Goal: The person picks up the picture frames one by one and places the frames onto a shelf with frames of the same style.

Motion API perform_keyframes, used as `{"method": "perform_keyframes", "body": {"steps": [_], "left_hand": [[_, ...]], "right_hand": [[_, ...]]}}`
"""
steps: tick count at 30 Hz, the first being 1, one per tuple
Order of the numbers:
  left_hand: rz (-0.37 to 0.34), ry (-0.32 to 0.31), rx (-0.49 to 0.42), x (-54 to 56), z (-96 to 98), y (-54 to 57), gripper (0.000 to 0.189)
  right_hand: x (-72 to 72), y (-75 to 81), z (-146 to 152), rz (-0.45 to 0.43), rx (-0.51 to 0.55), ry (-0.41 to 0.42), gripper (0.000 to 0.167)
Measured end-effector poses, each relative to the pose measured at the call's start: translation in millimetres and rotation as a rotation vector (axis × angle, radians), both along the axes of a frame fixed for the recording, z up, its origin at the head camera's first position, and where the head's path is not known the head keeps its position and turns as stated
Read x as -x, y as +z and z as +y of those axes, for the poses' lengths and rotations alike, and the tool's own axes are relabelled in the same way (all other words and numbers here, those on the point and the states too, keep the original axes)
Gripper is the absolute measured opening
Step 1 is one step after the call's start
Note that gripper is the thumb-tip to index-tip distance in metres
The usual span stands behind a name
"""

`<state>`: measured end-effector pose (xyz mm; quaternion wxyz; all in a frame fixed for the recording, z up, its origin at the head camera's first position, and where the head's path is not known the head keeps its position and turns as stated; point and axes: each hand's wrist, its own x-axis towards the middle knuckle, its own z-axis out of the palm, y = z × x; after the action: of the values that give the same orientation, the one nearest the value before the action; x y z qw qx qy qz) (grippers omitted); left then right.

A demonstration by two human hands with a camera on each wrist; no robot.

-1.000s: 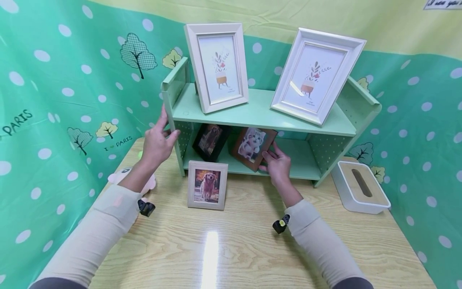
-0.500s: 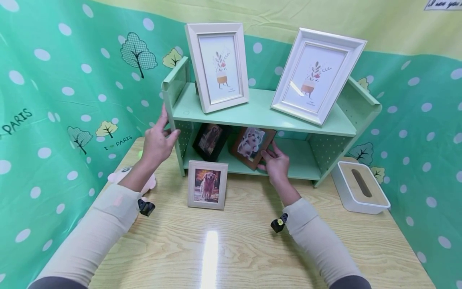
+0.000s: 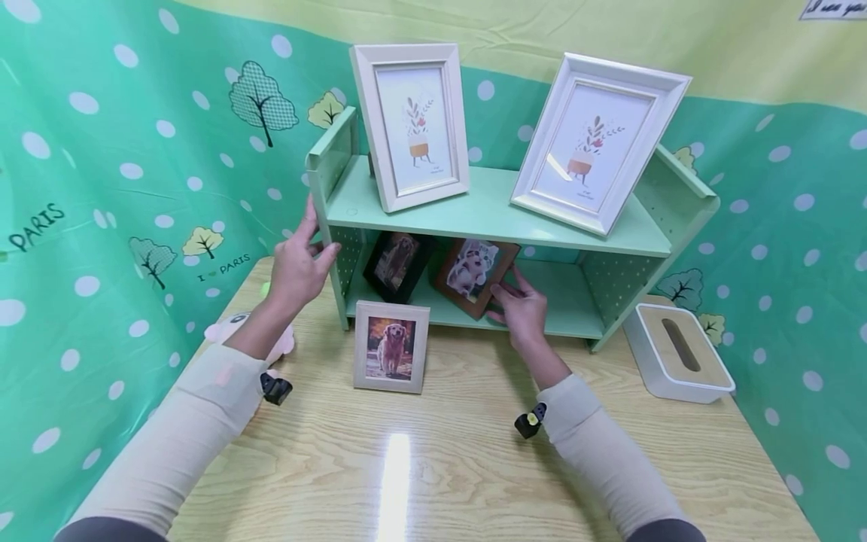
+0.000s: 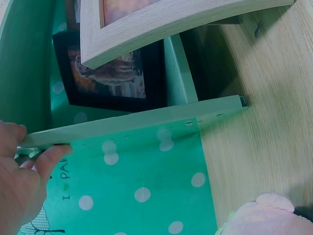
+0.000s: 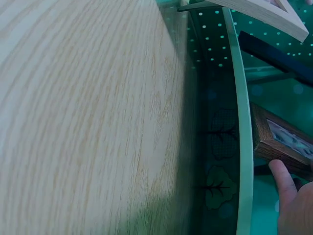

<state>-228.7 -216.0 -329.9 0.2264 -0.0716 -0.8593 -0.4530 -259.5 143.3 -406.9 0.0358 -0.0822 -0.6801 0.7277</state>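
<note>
A green two-tier shelf (image 3: 406, 218) stands at the back of the table. My left hand (image 3: 296, 267) grips its left side panel, fingers along the outside and thumb at the front edge; the left wrist view shows this hand (image 4: 22, 176) at the panel edge. On the lower tier, my right hand (image 3: 520, 305) pinches the lower right edge of a brown picture frame (image 3: 474, 277) with a kitten picture. One fingertip touches the frame's side in the right wrist view. To its left leans a black picture frame (image 3: 396, 265), partly under the upper board's shadow.
Two white picture frames (image 3: 418, 132) with plant prints stand on the upper tier. A beige frame (image 3: 390, 346) with a dog photo stands before the shelf. A white tissue box (image 3: 679, 354) sits at right. A pink plush toy (image 4: 269, 215) is at left, partly behind the left arm.
</note>
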Motion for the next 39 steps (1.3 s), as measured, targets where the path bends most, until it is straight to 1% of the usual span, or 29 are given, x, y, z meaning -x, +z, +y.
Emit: {"method": "perform_keyframes", "body": {"steps": [8,17,21,26,31,39], "left_hand": [[0.007,0.001,0.005,0.1,0.0,-0.3,0.088],[-0.005,-0.005,-0.004,0.1,0.7,0.1,0.089],[-0.006,-0.004,-0.006,-0.3,0.8,0.5,0.089],[-0.003,-0.003,-0.005,-0.9,0.7,0.7,0.089],[-0.001,0.002,0.002,-0.9,0.9,0.2,0.089],[0.001,0.008,0.005,-1.6,1.1,1.6,0.089]], "right_hand": [[-10.8,0.9,8.2,-0.017,0.002,0.017,0.067],[-29.4,-2.4,15.0,-0.039,-0.027,0.077,0.064],[-36.6,-4.6,16.0,-0.032,-0.051,0.11,0.066],[-41.5,-6.7,14.2,-0.013,-0.066,0.139,0.067],[-45.1,-9.6,10.8,-0.025,-0.078,0.154,0.066],[-53.6,-14.2,-0.2,-0.023,-0.111,0.228,0.061]]}}
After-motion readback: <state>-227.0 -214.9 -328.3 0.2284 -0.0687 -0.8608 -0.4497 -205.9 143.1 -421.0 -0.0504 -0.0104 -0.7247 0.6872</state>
